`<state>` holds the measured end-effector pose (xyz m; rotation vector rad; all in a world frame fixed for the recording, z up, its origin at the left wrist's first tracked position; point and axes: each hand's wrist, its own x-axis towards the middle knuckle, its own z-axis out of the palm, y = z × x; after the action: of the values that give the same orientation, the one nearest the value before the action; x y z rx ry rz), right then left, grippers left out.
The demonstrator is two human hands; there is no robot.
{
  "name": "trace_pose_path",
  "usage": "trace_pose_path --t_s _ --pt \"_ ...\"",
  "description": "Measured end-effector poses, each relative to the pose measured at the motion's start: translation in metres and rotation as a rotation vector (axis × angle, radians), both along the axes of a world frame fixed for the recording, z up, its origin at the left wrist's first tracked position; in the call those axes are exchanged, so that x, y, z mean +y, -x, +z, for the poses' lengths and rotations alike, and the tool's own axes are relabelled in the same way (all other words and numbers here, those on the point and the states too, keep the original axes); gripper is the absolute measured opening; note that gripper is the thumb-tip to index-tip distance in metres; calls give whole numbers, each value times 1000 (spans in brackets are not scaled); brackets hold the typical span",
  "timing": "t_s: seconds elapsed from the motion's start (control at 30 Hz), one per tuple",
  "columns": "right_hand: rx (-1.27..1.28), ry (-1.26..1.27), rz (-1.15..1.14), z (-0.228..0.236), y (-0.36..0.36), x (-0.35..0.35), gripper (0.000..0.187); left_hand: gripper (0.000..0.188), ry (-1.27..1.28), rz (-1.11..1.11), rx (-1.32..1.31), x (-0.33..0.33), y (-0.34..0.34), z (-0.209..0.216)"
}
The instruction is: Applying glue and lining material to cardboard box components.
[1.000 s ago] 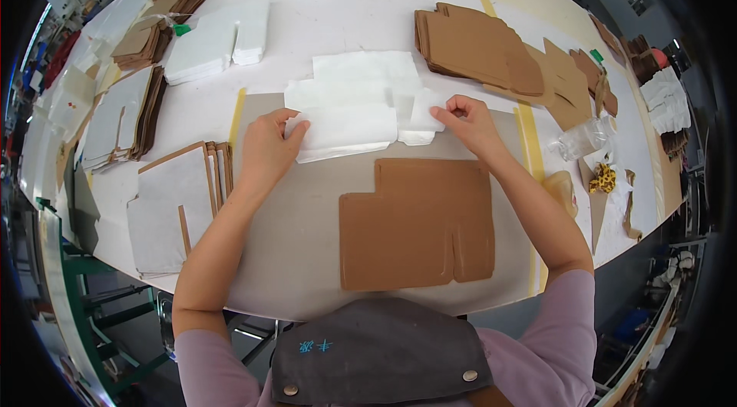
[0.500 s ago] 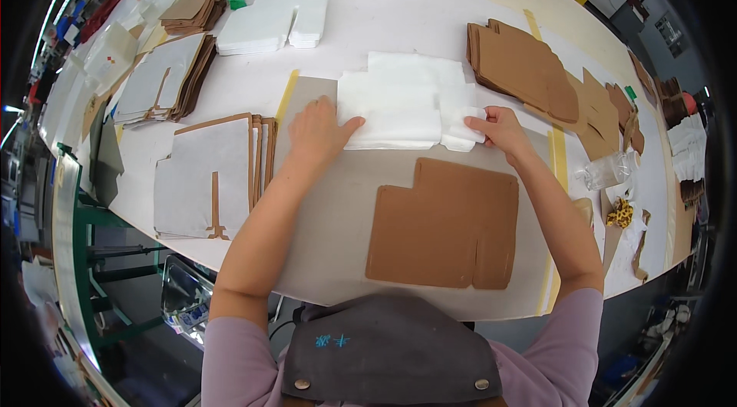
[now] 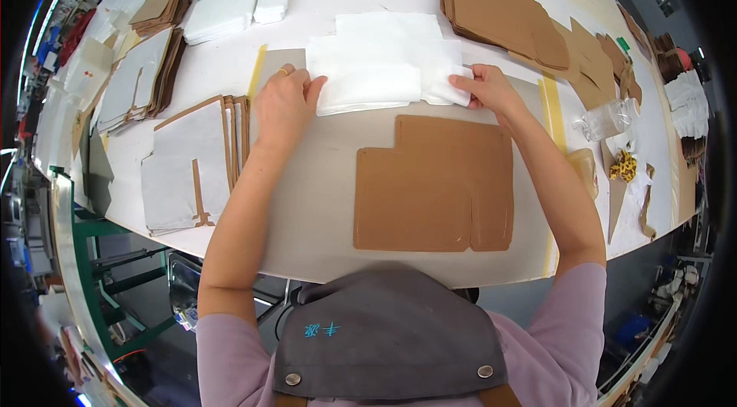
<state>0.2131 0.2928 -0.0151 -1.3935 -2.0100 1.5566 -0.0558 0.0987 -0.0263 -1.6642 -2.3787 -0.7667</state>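
Observation:
A thin stack of white fabric-like sheets [image 3: 368, 62], cut with a notched outline, lies on the far part of the grey board. At its left edge is my left hand [image 3: 288, 104], a ring on one finger, fingers curled and the thumb on the edge. My right hand [image 3: 487, 91] pinches the stack's right corner between thumb and fingers. Nearer to me, a flat brown leather-like piece [image 3: 434, 184] with a notched upper left corner and a slit near its right side lies flat, touched by neither hand.
Grey-faced brown-edged pieces [image 3: 180, 169] are stacked at the left, with another such pile [image 3: 138, 81] behind. White sheets [image 3: 223, 12] sit at the far left. A brown stack [image 3: 503, 19] lies far right, near a clear plastic cup [image 3: 610, 119] and a spotted scrunchie [image 3: 623, 166].
The whole view has shifted, so the table's things appear higher in the picture. My hands stay at the two sides of the white stack; the left fingers look more curled.

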Motion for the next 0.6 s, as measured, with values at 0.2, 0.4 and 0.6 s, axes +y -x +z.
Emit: trace_pose_path --t_s 0.2,0.4,0.6 --pt "-30 49 -5 2 -3 -5 30 44 139 168 -385 7 -6 2" --pt "22 70 -3 5 -4 -7 29 38 21 52 -148 12 6 -9" --pt "295 6 -134 30 -37 -43 28 37 -86 -14 -1127 -20 -34 35"
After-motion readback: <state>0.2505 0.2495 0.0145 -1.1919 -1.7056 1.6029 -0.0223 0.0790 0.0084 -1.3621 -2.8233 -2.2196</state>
